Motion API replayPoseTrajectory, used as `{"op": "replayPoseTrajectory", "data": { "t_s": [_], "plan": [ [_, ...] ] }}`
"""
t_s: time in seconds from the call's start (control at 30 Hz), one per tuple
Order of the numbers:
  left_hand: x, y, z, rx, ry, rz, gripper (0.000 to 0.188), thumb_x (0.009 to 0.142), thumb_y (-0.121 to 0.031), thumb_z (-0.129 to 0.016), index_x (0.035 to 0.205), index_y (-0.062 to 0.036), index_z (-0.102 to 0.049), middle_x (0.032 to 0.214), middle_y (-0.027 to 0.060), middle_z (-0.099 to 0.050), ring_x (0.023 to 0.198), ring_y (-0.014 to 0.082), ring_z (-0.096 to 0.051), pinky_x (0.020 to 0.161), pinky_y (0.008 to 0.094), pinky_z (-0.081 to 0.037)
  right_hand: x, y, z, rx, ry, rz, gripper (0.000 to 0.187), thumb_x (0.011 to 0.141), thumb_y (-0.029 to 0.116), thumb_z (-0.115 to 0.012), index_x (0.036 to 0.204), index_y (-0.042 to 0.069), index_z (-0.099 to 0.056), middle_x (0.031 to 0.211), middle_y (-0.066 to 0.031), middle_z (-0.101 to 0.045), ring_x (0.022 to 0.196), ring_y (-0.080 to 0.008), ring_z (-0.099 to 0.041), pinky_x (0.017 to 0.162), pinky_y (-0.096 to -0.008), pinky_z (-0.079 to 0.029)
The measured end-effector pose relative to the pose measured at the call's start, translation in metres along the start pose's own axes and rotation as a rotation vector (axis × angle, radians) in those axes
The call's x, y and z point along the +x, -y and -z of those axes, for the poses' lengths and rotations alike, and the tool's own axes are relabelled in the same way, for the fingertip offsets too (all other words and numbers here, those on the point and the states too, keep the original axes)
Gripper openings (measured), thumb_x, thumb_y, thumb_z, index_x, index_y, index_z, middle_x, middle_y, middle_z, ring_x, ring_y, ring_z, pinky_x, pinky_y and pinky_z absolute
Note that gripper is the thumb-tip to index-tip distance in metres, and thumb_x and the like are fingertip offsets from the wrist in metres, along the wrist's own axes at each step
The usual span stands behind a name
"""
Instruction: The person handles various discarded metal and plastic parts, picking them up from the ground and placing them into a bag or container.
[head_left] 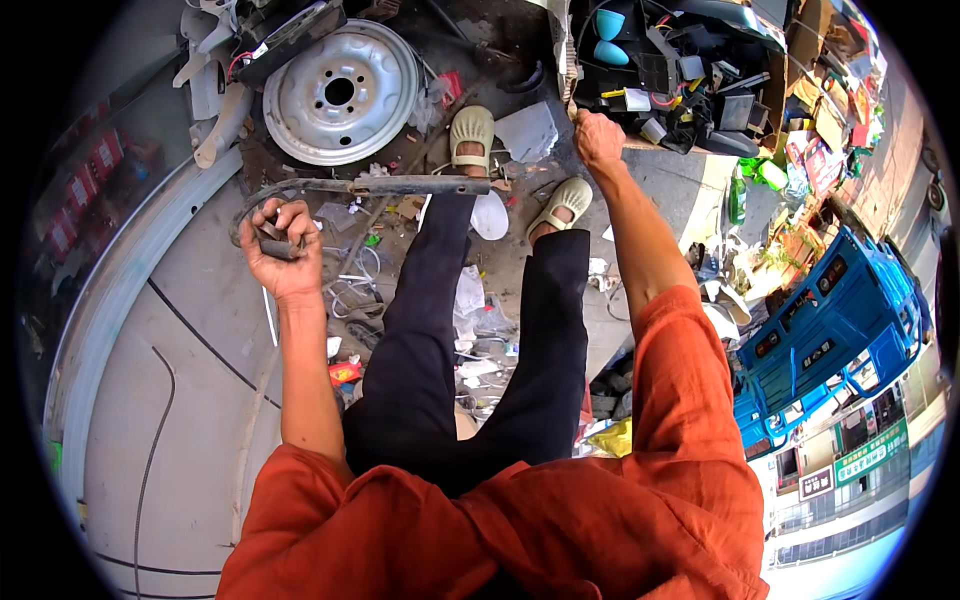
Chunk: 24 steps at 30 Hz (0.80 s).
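My left hand (280, 240) is raised palm up with its fingers curled round the bent end of a dark, worn metal tube (420, 185). The tube curves up from my palm, then runs straight to the right across my shins, where its flattened end shows a small hole. My right hand (599, 138) is closed in a fist at the near left corner of a cardboard box (563, 55), seemingly gripping its edge; the fingertips are hidden. Dark plastic scrap and two turquoise cup-like pieces (610, 38) fill the box.
A silver steel wheel rim (342, 92) lies ahead on the left, beside metal scrap. Litter and white cables (355, 290) cover the ground round my feet (472, 135). More rubbish (825, 130) is heaped at far right, near a blue cargo vehicle (830, 320). Black cords (165, 420) lie at left.
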<state>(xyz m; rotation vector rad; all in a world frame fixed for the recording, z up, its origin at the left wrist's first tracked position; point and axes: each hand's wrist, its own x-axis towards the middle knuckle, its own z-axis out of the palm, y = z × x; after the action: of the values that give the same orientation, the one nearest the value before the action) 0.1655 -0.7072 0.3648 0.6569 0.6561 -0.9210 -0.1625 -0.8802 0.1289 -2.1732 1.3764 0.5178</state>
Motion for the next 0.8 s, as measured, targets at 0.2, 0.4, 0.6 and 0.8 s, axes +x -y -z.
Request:
{"op": "replayPoseTrajectory", "data": {
  "t_s": [0.2,0.4,0.6,0.8],
  "plan": [
    [-0.026,0.017,-0.001,0.024,-0.030,0.019,0.015,0.072,-0.013,-0.060,0.072,-0.0063,-0.048,0.076,0.0018,-0.044,0.066,0.0140,-0.037,0.047,0.0234,-0.023,-0.110,-0.149,-0.035,-0.173,0.032,0.035,0.012,0.074,0.011,-0.043,0.069,0.008,-0.053,0.067,-0.0128,-0.061,0.064,-0.0298,-0.060,0.061,-0.0387,-0.044],
    [-0.031,0.048,0.021,0.095,-0.086,0.014,0.015,0.073,-0.017,-0.060,0.073,-0.0044,-0.052,0.080,0.0045,-0.048,0.069,0.0155,-0.039,0.046,0.0233,-0.026,-0.171,-0.309,-0.021,-0.232,0.052,-0.015,0.017,0.077,0.011,-0.040,0.080,0.007,-0.057,0.078,-0.0157,-0.060,0.076,-0.0322,-0.057,0.064,-0.0417,-0.045],
    [-0.047,0.084,0.023,0.033,-0.063,0.035,0.015,0.070,-0.015,-0.061,0.076,-0.0062,-0.050,0.079,0.0025,-0.047,0.068,0.0150,-0.039,0.048,0.0241,-0.027,-0.192,-0.306,-0.007,-0.134,-0.112,0.017,0.017,0.077,0.010,-0.040,0.088,0.007,-0.053,0.094,-0.0141,-0.059,0.091,-0.0282,-0.056,0.082,-0.0416,-0.040],
    [-0.054,0.091,-0.009,0.003,-0.023,-0.009,0.015,0.076,-0.018,-0.058,0.073,-0.0033,-0.055,0.080,0.0052,-0.050,0.068,0.0167,-0.042,0.042,0.0216,-0.026,-0.197,-0.284,0.004,0.060,0.498,-0.104,0.029,0.078,0.015,-0.049,0.103,0.001,-0.056,0.084,-0.0226,-0.061,0.075,-0.0321,-0.061,0.065,-0.0421,-0.049]
  ]
}}
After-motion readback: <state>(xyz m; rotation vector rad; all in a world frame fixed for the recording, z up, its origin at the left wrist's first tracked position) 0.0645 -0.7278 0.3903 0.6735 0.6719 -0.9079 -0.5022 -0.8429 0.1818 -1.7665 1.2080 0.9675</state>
